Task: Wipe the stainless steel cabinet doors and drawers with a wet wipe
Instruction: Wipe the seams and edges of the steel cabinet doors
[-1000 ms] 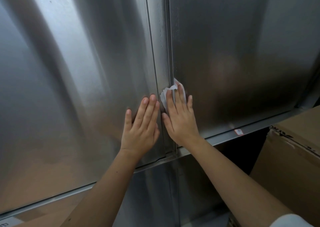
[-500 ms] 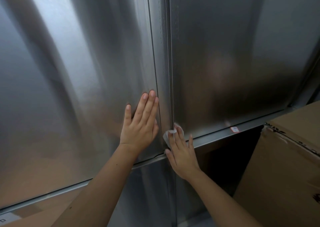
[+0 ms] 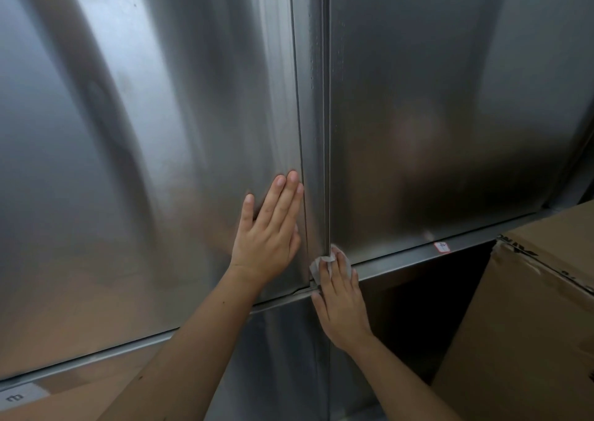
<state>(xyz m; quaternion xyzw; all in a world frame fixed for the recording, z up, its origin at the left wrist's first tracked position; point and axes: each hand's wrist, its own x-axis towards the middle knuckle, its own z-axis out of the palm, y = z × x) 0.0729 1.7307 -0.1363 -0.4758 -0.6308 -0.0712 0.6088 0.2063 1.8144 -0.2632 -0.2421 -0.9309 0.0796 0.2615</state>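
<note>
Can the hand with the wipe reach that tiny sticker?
Probably yes: nothing lies between the right hand, pressing a white wet wipe, and the small red-edged white sticker along the steel ledge.

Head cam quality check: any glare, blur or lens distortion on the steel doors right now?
Head view: broad soft glare bands on the left cabinet door; hazy dim reflection on the right cabinet door. Head view: wide-angle lens skews the lower rail. Head view: left hand, right hand and wet wipe look sharp; the opening under the right door is near black.
</note>
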